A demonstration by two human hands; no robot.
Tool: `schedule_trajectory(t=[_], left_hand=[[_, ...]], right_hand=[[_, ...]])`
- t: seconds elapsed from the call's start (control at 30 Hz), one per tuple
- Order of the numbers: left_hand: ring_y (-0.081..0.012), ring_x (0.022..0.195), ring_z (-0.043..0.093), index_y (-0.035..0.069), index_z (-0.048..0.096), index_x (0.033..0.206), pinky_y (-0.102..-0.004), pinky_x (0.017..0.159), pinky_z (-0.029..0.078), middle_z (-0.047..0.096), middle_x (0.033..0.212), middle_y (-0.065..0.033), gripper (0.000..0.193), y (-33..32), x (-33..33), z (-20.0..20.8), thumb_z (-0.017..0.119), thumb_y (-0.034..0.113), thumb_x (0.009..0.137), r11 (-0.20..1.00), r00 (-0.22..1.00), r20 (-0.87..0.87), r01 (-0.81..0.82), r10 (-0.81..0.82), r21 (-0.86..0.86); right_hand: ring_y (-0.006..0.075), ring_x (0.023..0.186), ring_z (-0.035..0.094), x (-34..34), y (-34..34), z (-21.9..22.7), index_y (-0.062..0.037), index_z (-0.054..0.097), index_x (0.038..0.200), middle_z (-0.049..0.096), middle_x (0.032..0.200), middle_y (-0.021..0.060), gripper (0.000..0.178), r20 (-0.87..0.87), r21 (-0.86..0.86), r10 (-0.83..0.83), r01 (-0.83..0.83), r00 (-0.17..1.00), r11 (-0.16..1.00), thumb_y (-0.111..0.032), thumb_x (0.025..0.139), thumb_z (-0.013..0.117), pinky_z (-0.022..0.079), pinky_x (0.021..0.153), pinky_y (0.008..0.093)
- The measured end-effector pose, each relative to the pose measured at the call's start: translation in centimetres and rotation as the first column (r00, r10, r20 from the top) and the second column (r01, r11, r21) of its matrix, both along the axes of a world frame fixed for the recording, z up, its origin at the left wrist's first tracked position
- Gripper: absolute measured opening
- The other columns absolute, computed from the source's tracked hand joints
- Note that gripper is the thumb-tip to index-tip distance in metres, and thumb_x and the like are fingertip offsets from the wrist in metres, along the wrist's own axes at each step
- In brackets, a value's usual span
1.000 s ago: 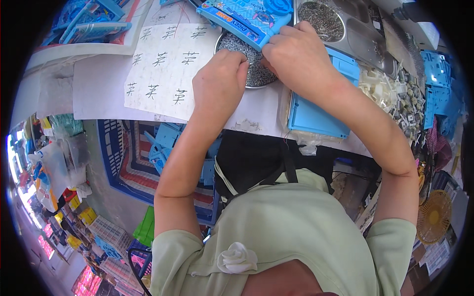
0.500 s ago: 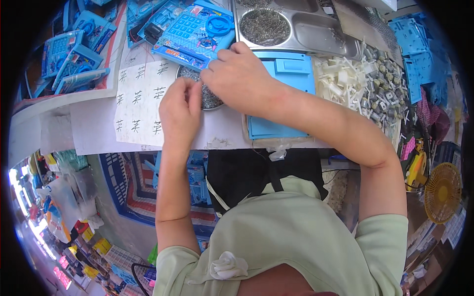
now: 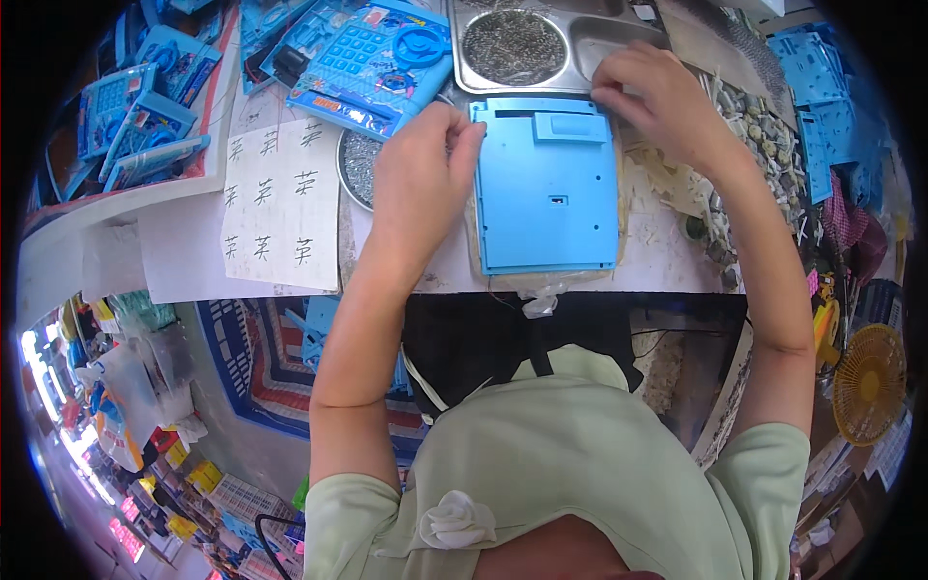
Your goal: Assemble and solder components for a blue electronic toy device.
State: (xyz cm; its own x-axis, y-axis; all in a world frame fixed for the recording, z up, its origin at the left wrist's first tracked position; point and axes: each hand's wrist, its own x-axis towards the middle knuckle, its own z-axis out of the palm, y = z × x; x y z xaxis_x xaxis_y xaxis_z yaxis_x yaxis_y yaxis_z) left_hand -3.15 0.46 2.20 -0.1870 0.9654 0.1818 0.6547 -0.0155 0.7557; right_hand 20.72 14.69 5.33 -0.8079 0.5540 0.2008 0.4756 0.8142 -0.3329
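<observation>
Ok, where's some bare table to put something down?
Left of the handwritten sheet, the white table is bare. Another small patch, near the front edge, lies between the blue panel and the small parts. Farther off, blue toys crowd the left and middle.

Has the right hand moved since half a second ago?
Yes: the right hand went rightward, from left of the panel to near its upper right corner.

Metal bowl [image 3: 342, 179] partly behind left hand [image 3: 422, 164]

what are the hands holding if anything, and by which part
It cannot be told: the left hand is at the top left corner of the blue panel, the right hand near its top right.
</observation>
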Motion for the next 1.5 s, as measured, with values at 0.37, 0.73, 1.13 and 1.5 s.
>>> schedule_trajectory(t=[0.37,0.73,1.13,1.5], left_hand=[[-0.0353,0.069,0.065,0.001,0.064,0.084,-0.0421,0.062,0.049,0.066,0.075,-0.0162,0.023,0.6,-1.0,0.7,0.068,0.021,0.095,0.992,0.947,-0.296,0.123,-0.124,-0.019],[-0.0377,0.075,0.067,0.003,0.062,0.091,-0.0474,0.068,0.053,0.068,0.078,-0.0159,0.02,1.1,-0.7,0.3,0.067,0.022,0.093,0.984,0.882,-0.452,0.173,-0.136,0.041],[-0.0414,0.073,0.064,-0.001,0.063,0.085,-0.0487,0.067,0.049,0.066,0.077,-0.0213,0.028,1.7,-1.7,-0.3,0.066,0.026,0.094,0.982,0.966,-0.178,0.179,-0.186,-0.057],[-0.0403,0.071,0.067,0.001,0.063,0.082,-0.0493,0.066,0.052,0.068,0.074,-0.0185,0.022,1.7,-1.4,0.2,0.068,0.021,0.091,0.984,0.972,-0.156,0.173,-0.177,-0.04]], right_hand=[[0.0285,0.088,0.063,-0.3,1.2,0.3,-0.0028,0.072,0.092,0.067,0.085,0.0102,0.008,0.068,-0.032,0.169,-0.167,0.983,0.985,-0.009,0.087,0.071,0.051,0.079,0.0394],[0.0339,0.08,0.068,-9.6,-0.7,5.5,-0.0009,0.074,0.084,0.07,0.076,0.0157,0.016,0.041,-0.036,0.174,-0.172,0.984,0.984,-0.016,0.081,0.071,0.053,0.073,0.0434],[0.0336,0.071,0.068,-9.6,-0.5,5.5,0.0006,0.074,0.086,0.071,0.079,0.0175,0.016,-0.019,-0.08,0.196,-0.197,0.98,0.977,-0.014,0.082,0.071,0.053,0.068,0.0398],[0.0303,0.073,0.07,-7.5,-0.2,4.7,-0.0002,0.075,0.092,0.072,0.08,0.0163,0.018,0.003,-0.196,0.119,-0.117,0.993,0.974,-0.016,0.084,0.071,0.053,0.068,0.039]])
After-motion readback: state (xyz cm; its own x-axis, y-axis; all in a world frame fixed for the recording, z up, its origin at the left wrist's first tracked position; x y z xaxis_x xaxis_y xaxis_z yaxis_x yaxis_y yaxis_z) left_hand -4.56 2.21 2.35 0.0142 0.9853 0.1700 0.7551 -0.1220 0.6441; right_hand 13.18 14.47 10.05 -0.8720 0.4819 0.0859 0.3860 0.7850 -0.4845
